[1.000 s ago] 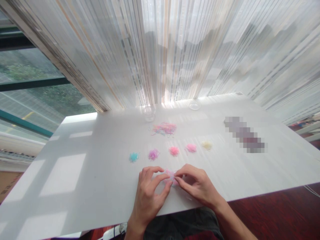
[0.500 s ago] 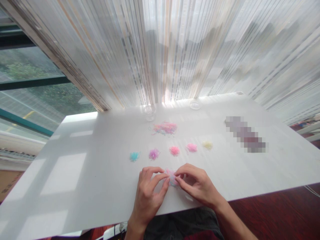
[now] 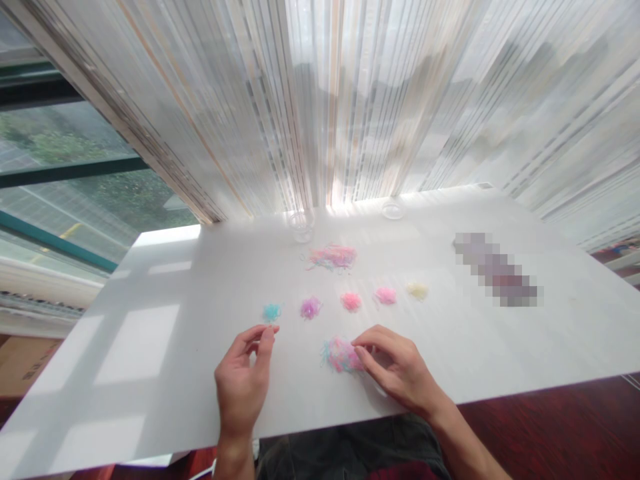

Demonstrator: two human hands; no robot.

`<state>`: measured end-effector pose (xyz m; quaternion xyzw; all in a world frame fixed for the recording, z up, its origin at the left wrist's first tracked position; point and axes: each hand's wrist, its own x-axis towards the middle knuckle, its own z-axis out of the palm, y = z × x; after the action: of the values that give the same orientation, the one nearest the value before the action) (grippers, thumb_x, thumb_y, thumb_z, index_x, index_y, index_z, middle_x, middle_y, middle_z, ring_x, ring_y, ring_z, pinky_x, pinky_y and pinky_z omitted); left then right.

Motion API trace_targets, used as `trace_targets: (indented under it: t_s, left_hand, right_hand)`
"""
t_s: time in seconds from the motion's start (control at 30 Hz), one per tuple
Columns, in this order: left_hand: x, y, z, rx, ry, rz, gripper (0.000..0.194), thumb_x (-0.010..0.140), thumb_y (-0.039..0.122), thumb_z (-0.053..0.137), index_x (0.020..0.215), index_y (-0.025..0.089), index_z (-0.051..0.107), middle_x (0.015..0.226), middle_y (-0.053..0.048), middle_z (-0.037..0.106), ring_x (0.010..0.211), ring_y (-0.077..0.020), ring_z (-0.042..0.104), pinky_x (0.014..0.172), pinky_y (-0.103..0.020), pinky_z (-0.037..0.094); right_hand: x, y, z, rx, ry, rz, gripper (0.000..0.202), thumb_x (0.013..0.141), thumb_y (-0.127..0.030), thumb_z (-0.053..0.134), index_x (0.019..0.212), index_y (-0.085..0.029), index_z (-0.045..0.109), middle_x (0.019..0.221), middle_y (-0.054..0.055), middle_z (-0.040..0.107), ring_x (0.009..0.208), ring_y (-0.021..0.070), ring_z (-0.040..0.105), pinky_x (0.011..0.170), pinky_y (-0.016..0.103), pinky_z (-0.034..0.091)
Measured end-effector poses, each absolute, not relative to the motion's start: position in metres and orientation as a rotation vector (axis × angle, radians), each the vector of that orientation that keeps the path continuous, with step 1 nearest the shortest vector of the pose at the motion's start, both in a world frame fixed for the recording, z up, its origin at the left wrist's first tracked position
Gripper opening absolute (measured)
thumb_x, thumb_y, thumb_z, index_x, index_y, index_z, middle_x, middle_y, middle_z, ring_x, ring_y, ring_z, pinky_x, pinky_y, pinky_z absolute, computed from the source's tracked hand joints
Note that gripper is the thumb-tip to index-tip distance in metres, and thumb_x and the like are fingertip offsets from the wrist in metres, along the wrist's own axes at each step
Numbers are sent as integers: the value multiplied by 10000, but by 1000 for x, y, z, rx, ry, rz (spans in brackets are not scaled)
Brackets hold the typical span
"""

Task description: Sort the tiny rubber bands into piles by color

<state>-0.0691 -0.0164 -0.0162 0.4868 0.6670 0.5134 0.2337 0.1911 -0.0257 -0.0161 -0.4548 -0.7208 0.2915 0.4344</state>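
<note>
My left hand [image 3: 246, 373] is pinched, its fingertips just below a small pile of teal rubber bands [image 3: 272, 312]; whatever is between them is too small to see. In front of me lies a loose mixed pile of pastel rubber bands [image 3: 340, 355] in pink, lilac and pale blue. At this pile's right edge, my right hand [image 3: 395, 363] rests with thumb and forefinger tips close together, touching the bands; what they pinch is hidden. Beyond, in a row with the teal pile, are purple bands [image 3: 311, 308], coral-pink bands [image 3: 351, 301], light pink bands [image 3: 385, 295] and pale yellow bands [image 3: 417, 291].
Farther back on the white table [image 3: 210, 393] is a larger mixed heap of bands [image 3: 333, 257]. Behind it stand a clear container [image 3: 301, 228] and a clear round lid or dish [image 3: 393, 211]. A blurred-out item [image 3: 495, 270] lies at right. Striped curtains [image 3: 340, 100] hang along the back edge.
My left hand has left the mixed pile and moved left and slightly up to the teal bands. The right hand has stayed at the mixed pile, which is now more visible.
</note>
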Motion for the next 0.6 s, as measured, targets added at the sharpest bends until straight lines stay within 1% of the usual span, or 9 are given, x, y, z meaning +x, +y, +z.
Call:
trace_targets:
  t_s: [0.13, 0.27, 0.4, 0.47, 0.6]
  left_hand:
    - [-92, -6, -10, 1334, 1977, 1362, 411, 808, 563, 756, 934, 172, 767, 916, -79, 805, 680, -165, 689, 642, -252, 563]
    - [-104, 4, 0, 1455, 2112, 1295, 378, 767, 553, 759, 897, 199, 788, 793, -28, 753, 588, -136, 599, 560, -234, 509]
    - [-106, 13, 6, 1545, 2179, 1215, 372, 750, 577, 717, 828, 221, 790, 665, 1, 679, 527, -134, 533, 556, -253, 497]
    - [-105, 16, 6, 1568, 2195, 1175, 374, 745, 586, 707, 822, 230, 792, 654, 3, 676, 519, -137, 518, 566, -264, 497]
    - [-104, 17, 3, 1581, 2177, 1176, 368, 746, 578, 703, 861, 245, 808, 699, -4, 708, 557, -150, 530, 623, -279, 516]
  right_hand:
    - [191, -25, -18, -1134, -1811, 711, 143, 1004, -210, 572, 942, -224, 701, 812, 37, 707, 709, 163, 661, 671, 284, 556]
    - [191, -26, -19, -1127, -1821, 697, 140, 1003, -203, 572, 948, -223, 699, 814, 36, 705, 713, 163, 660, 676, 284, 557]
    - [191, -26, -20, -1133, -1823, 704, 137, 999, -190, 573, 954, -224, 697, 827, 37, 706, 722, 164, 660, 680, 288, 552]
    - [192, -26, -21, -1133, -1820, 708, 134, 996, -184, 576, 952, -223, 697, 823, 35, 702, 720, 161, 658, 680, 286, 547]
    - [192, -26, -21, -1136, -1821, 711, 129, 993, -179, 581, 954, -223, 696, 820, 31, 698, 720, 160, 656, 681, 285, 537]
